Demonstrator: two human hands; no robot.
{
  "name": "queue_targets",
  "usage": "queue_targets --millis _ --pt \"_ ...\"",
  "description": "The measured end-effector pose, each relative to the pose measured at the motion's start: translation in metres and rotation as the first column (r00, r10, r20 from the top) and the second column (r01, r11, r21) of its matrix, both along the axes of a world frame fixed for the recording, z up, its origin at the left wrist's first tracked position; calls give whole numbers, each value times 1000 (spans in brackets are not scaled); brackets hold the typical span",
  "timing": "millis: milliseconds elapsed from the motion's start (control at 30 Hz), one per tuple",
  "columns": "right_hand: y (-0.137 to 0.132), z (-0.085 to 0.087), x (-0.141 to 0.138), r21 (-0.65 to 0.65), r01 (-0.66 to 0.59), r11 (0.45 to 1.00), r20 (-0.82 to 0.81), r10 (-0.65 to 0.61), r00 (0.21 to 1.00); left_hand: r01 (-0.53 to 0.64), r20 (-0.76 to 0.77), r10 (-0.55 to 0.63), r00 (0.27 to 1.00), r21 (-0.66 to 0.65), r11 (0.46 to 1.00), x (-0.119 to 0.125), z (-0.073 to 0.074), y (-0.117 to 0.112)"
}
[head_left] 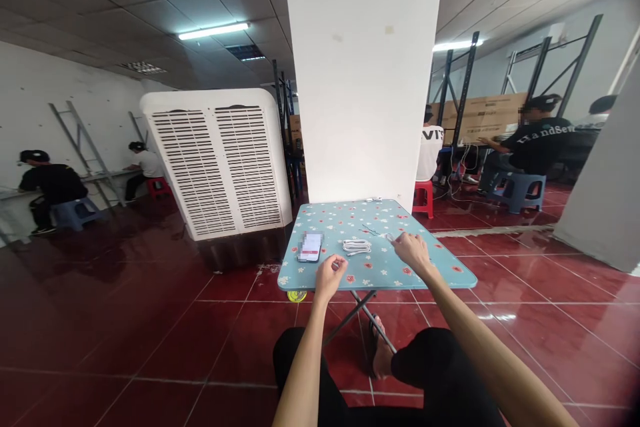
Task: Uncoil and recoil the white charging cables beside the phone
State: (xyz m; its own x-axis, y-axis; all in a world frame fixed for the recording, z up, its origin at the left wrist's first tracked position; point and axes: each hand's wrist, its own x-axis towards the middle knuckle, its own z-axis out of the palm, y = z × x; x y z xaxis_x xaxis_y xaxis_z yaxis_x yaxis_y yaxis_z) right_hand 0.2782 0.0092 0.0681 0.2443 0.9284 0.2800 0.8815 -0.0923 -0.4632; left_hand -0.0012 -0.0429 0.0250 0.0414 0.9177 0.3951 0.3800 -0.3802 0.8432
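Note:
My left hand (331,275) hovers at the near edge of the table, fingers curled in with nothing visible in them. A coiled white cable (357,247) lies just beyond it, bundled into a flat loop. My right hand (411,249) is over the right part of the tabletop, its fingers pinched at a small white item (389,236) whose kind is too small to tell. Thin dark twist ties (370,230) lie left of those fingers. On the left side of the table rests a phone (311,247) with its screen lit.
The blue flowered folding table (385,273) stands against a white pillar (365,80). Small white items (374,199) lie at its far edge. A large white air cooler (220,167) is at left. Several people sit on stools farther away. A yellow round object (297,296) shows below the table.

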Motion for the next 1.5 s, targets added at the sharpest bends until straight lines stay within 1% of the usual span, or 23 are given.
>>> queue_targets --millis 33,67,133,167,233,300,333,433,467,533,667,733,767,900,1000,1133,1300,1400,1500 --pt "0 2 0 8 -16 1000 -156 17 988 0 2 0 1000 -2 1000 0 0 -1" --pt "0 4 -1 21 -49 999 -316 53 947 0 2 0 1000 -6 1000 1 1 -1" --pt "-1 7 -5 93 -140 986 -574 168 801 -6 -1 6 1000 -13 1000 1 2 -3" --pt "-3 7 -8 147 -177 973 -660 230 715 -8 -4 8 1000 -14 1000 1 3 -3" --pt "-8 4 -19 244 -209 947 -768 320 554 -9 -9 9 1000 -17 1000 1 4 -5" --pt "-14 -3 -34 303 -215 929 -830 368 420 -13 -4 12 1000 -17 1000 1 5 -6" --pt "-16 -8 -41 303 -230 925 -853 371 368 -14 1 14 1000 -16 1000 1 5 -6" --pt "-20 -24 -62 310 -329 892 -893 392 221 -15 19 15 1000 -8 1000 2 4 -4" --pt "-21 -28 -67 310 -359 880 -901 393 185 -19 24 19 1000 -5 1000 2 3 -2" --pt "-22 -35 -74 312 -422 851 -906 400 137 -29 32 29 999 2 1000 2 2 0" --pt "-26 -38 -79 348 -496 795 -900 431 59 -53 69 51 996 25 998 1 -1 4" --pt "-28 -37 -79 354 -511 784 -900 434 41 -47 87 44 995 34 998 1 -2 5" --pt "-29 -36 -79 351 -517 781 -897 439 55 -45 91 42 995 36 998 0 -3 6" --pt "-30 -35 -81 318 -548 774 -858 480 180 -30 79 26 997 40 999 0 -4 6" --pt "-31 -35 -83 306 -565 766 -843 494 212 11 72 -14 997 44 999 0 -3 5" --pt "-34 -34 -84 314 -567 762 -841 500 207 53 22 -54 998 40 998 1 1 0" --pt "-29 -42 -83 276 -554 785 -888 429 166 62 -38 -61 997 35 997 2 9 -8" --pt "-19 -49 -83 226 -572 788 -911 380 163 37 -57 -35 998 25 999 3 10 -8" --pt "-13 -52 -84 203 -592 780 -917 363 165 -12 -56 15 998 39 999 4 6 -5"
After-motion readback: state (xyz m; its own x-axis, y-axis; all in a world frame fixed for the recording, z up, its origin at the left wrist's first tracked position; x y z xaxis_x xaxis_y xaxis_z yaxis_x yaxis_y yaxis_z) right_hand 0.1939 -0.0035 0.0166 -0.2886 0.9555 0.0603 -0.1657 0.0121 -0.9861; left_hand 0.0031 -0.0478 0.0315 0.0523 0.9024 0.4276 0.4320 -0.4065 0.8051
